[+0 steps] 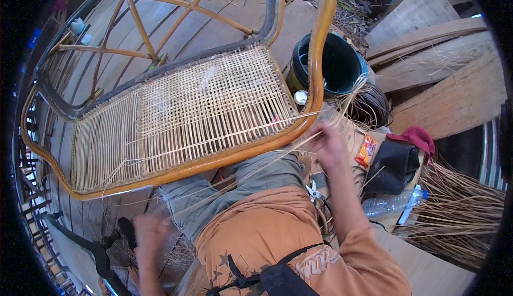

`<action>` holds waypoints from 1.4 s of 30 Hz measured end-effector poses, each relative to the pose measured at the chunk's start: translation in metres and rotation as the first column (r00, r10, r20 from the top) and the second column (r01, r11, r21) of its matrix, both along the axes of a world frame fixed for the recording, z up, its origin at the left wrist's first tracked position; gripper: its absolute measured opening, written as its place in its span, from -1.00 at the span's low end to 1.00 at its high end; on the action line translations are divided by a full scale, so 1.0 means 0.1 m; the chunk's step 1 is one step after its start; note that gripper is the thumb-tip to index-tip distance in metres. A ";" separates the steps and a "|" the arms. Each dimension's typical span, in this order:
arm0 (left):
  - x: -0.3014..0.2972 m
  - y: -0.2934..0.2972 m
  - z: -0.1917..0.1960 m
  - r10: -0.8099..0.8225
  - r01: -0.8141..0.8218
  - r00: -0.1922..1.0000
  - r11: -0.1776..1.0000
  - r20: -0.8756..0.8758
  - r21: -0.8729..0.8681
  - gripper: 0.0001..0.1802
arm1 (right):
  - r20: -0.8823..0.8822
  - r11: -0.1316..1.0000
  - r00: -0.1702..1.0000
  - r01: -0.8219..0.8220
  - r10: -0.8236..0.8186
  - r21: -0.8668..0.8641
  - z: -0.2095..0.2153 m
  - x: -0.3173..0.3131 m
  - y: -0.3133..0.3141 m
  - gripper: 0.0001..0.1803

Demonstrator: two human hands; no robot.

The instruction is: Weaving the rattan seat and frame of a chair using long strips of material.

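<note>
Weathered planks (459, 103) spread out all around me, with a bundle of loose cane strips (465, 216) piled at my right and a dark bucket (328, 63) standing just past the chair frame (320, 39). Across my knees lies the rattan chair, its half-woven cane seat (208, 109) tilted toward me inside the orange rim.

My right hand (327, 145) sits at the near rim, fingers closed around a thin cane strand (256, 162) that runs down past my grey trouser leg toward my left hand (149, 234). That left hand is blurred; it looks loosely curled low beside my knee, but whether it actually has hold of the strand's tail I cannot tell.

I judge the strand to be very light, springy and smooth, likely to slide through dry fingers and to kink or split if bent sharply. I would pinch it close to the rim, where it enters the weave, and keep the long tail guided gently. The frame itself seems stiff and fairly light, best steadied by its rim.

A plastic bottle (390, 202), black cloth (395, 165) and small orange packet (366, 149) lie near my right elbow.
</note>
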State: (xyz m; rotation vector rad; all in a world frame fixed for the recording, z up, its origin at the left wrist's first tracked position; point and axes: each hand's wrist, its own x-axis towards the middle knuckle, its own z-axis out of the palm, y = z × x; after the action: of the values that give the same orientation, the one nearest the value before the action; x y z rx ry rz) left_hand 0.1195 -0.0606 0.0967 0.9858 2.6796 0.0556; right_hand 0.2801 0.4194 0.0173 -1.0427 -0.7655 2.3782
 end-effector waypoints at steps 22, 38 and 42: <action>0.40 1.91 -0.01 -0.103 -0.160 0.888 0.844 0.448 0.512 -0.79 | 0.036 0.904 0.923 -0.367 0.384 -0.219 0.38 -0.10 -0.83 -0.87; -0.03 -0.20 -0.47 0.719 -0.769 0.589 0.357 0.370 0.530 -0.73 | 0.781 0.690 0.557 -0.448 -0.282 0.569 -1.55 0.46 2.39 -0.55; 0.06 -0.23 -0.62 0.680 -0.807 0.529 0.218 0.507 0.549 -0.79 | 0.584 0.471 0.574 -0.352 -0.574 0.809 -1.34 1.08 3.36 -0.82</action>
State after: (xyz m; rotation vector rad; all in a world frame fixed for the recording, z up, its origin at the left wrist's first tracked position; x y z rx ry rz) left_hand 0.1251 -0.0840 0.0345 -0.3801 2.6574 1.4839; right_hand 0.3883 0.7555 -0.1170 -1.5365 -1.8870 0.7885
